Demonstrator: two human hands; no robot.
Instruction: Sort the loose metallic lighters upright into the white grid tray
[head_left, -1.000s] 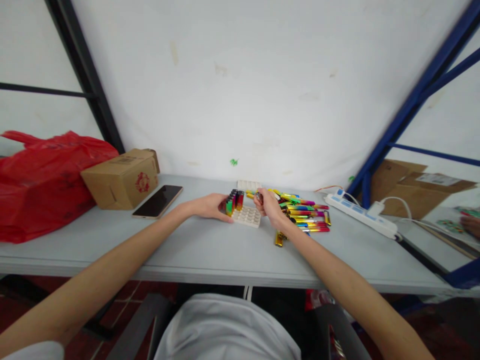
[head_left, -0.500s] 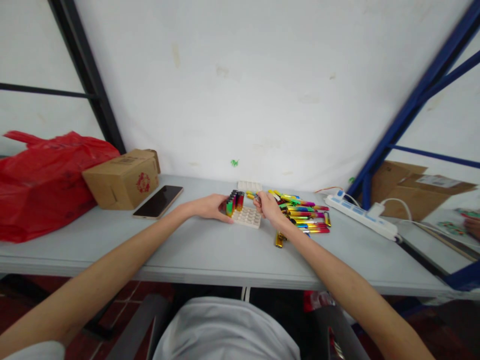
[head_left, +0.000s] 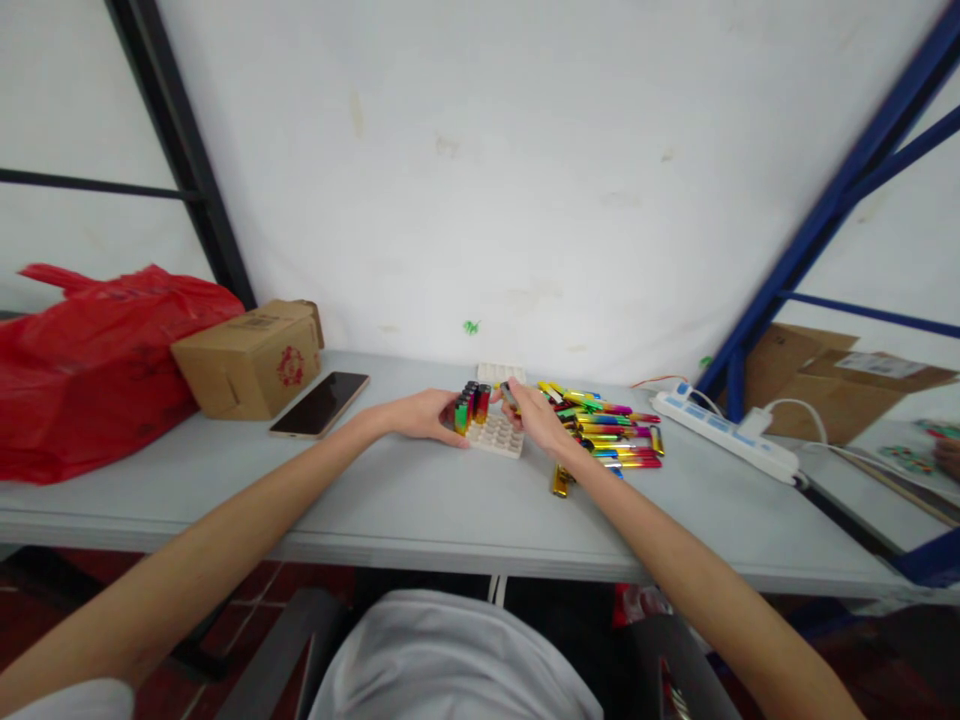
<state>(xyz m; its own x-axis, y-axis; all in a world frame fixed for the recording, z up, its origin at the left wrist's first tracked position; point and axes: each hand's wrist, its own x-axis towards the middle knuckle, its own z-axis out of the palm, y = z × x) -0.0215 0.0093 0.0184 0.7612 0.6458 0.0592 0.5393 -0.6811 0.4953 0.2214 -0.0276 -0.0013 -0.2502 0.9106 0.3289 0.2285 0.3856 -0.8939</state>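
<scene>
Lighters [head_left: 472,405], shiny multicolour ones with dark tops, stand upright in a tight bunch at the left end of a white tray [head_left: 497,438], with its rows of little holes showing to their right. So the left hand [head_left: 426,414] is curved around that same end of the tray, right up against the bunch, thumb down by the near left corner. Can't really tell if it's squeezing the bunch, the tray or both. Over at the tray's right end, the right hand [head_left: 531,412] is closed on one more lighter [head_left: 508,392], I'm pretty sure, grey top poking out past the thumb, though the fingers hide most of it.

Just right of the tray there's a messy pile [head_left: 615,430], all gold, red, green, blue and purple, mostly lying sideways and partly covered by the forearm. A second white tray [head_left: 501,372] sits behind the first one, close to the wall [head_left: 570,200]. Well left of the tray a phone [head_left: 321,405] lies flat, screen dark, then a brown box [head_left: 247,362] and a big red bag [head_left: 112,370] even farther left. Way right of the tray, past the pile, is a white power strip [head_left: 726,436]. It's all on a grey bench [head_left: 420,510].
</scene>
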